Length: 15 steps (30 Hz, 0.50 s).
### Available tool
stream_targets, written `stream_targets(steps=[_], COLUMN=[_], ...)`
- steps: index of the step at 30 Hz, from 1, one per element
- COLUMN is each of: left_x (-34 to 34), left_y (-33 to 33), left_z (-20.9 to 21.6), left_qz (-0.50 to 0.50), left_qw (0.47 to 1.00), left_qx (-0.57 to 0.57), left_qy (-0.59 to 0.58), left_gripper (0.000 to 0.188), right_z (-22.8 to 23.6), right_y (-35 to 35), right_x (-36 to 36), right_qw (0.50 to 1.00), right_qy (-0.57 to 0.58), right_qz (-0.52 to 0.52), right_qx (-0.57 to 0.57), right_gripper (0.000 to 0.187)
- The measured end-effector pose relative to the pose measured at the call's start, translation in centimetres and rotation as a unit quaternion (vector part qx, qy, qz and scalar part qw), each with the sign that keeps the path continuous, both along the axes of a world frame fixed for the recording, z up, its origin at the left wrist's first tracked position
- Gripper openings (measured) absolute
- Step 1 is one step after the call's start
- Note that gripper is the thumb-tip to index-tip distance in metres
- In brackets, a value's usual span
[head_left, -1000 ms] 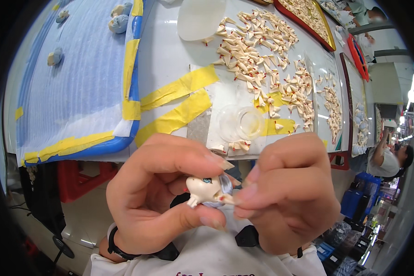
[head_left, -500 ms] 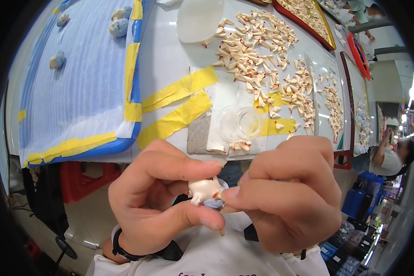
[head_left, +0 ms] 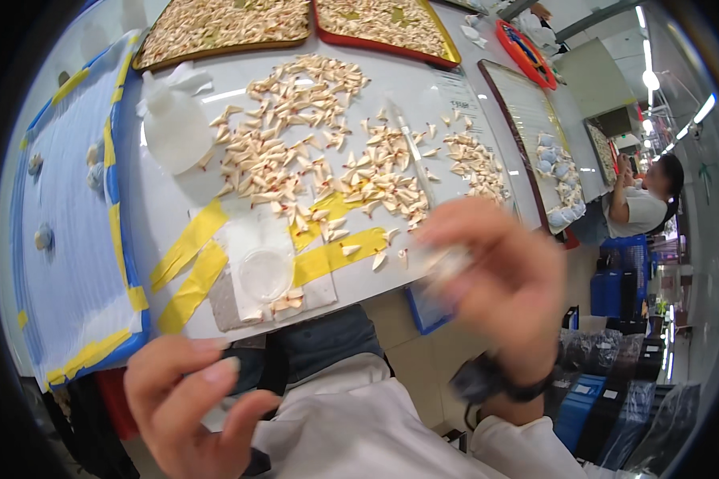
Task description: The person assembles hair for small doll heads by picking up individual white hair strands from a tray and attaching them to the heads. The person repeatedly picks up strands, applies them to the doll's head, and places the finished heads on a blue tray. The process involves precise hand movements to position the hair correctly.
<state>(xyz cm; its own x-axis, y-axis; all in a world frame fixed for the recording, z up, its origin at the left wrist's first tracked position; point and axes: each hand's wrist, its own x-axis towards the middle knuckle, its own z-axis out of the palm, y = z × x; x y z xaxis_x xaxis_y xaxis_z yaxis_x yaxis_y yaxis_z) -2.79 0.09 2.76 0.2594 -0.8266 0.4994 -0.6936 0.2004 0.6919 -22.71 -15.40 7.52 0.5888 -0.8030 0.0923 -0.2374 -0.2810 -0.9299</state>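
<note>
My left hand [head_left: 188,403] is near the table's front edge, below the taped tray. Its fingers are apart, and nothing shows between them. Over the right part of the table edge, my right hand [head_left: 511,287] is smeared by motion. A pale, blurred thing [head_left: 449,262] shows at its bent fingertips, too unclear to name. Closest to that hand are small cream pointed pieces with red tips [head_left: 387,180], spread loosely over the white table. A clear round jar [head_left: 264,274] stands by the front edge on a pale board [head_left: 230,303], with a few such pieces beside it.
On the left lies a blue-rimmed tray [head_left: 80,263] lined with pale blue cloth, holding a few small lumps. Two trays full of cream pieces [head_left: 224,24] are at the back. A translucent bottle [head_left: 172,128] and a slim tool [head_left: 411,152] lie on the table. Another person [head_left: 651,195] sits far right.
My hands have drawn apart; the small cream figurine held between them no longer shows clearly. The right hand has moved right and the left has opened lower left. The view has shifted too.
</note>
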Motion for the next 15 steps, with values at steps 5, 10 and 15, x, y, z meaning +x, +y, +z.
stream_targets(steps=[5,10,15], left_x=[2.4,4.2,12.5], left_y=[1.4,1.9,4.7], left_z=[-0.2,1.2,1.7], left_qz=[0.02,0.015,0.069], left_qw=[0.999,0.999,0.985], left_qx=[0.015,0.03,0.055], left_qy=[0.035,-0.02,-0.147], left_gripper=[0.038,0.032,0.036], right_z=[-0.8,-2.5,-2.0], right_y=[-9.4,-13.6,-13.4], right_x=[-12.5,-16.5,-17.8], right_qw=[0.936,0.849,0.828], right_qy=[0.215,0.395,0.422], right_qz=[-0.254,-0.195,-0.244], right_qx=[-0.111,-0.29,-0.276], right_gripper=[0.02,0.024,0.026])
